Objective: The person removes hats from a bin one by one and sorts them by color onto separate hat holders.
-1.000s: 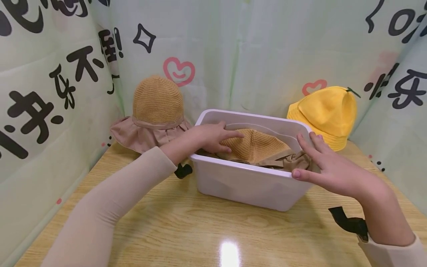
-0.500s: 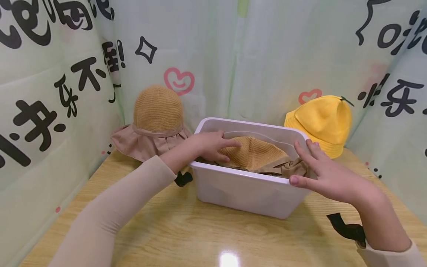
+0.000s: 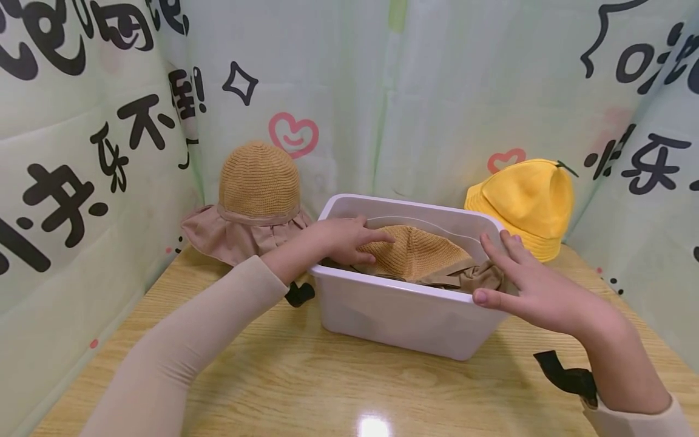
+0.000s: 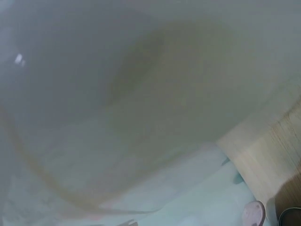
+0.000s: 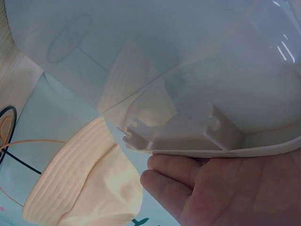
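A white plastic bin stands on the table, holding a woven tan hat with a brown fabric brim. My left hand reaches over the bin's left end, its fingers extended and touching the woven crown. At the right end, my right hand rests on the rim with fingers spread, the thumb by the front corner. In the right wrist view, the fingers lie flat along the rim, below the bin's moulded brackets. Only a blurred, close bin wall fills most of the left wrist view.
A second woven hat with a ruffled pink-brown brim stands behind the left forearm. Behind the bin's right end sits a yellow bucket hat with a green stem. Printed curtains enclose the wooden table at the back and sides.
The head view has tilted upward slightly, so everything appears lower in it. Both hands, the bin and the hats keep their places relative to each other.
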`<state>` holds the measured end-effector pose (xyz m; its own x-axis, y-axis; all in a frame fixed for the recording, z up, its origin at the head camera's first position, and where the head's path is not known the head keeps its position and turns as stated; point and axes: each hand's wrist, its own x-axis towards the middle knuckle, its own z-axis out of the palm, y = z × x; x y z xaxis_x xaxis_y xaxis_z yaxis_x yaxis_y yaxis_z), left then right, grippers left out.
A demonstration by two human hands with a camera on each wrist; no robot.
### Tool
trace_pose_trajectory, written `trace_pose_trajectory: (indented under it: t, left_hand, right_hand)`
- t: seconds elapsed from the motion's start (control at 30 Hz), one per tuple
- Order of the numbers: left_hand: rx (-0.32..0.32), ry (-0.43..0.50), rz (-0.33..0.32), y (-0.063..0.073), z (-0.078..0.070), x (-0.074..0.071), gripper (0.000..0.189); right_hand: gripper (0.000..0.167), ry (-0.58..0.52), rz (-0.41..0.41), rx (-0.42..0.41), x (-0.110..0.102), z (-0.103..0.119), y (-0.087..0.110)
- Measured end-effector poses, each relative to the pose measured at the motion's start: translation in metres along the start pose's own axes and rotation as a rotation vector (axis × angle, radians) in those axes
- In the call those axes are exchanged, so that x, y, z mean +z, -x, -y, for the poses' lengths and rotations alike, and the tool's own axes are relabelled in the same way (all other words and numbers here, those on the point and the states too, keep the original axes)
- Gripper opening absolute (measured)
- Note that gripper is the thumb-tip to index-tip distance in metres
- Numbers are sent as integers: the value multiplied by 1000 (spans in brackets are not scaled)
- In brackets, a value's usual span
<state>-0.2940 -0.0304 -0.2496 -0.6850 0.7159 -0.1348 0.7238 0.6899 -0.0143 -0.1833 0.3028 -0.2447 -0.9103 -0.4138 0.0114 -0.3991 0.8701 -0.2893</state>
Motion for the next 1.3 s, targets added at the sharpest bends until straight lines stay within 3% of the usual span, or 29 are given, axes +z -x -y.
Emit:
trace_pose_trajectory:
  t: [0.3,0.53,0.67,0.9,1.3]
  left_hand:
    - [-13,-3,10,0,1,1,59]
    - [40,-2,-6,-3,5,3,59]
    - [50,21,-94,-5,6,3,59]
    - [103,128,-329,-7,7,-3,49]
    - [134,155,-502,-5,8,-5,31]
  right_hand:
    - [95,5,-2,-3,0,0,-2]
    - [94,8,13,5,1,0,-3]
    - [95,-1,6,5,1,-1,-4]
    - [100,-24,6,-2,0,-2,-4]
    - [104,-20,4,9,1,-2,-4]
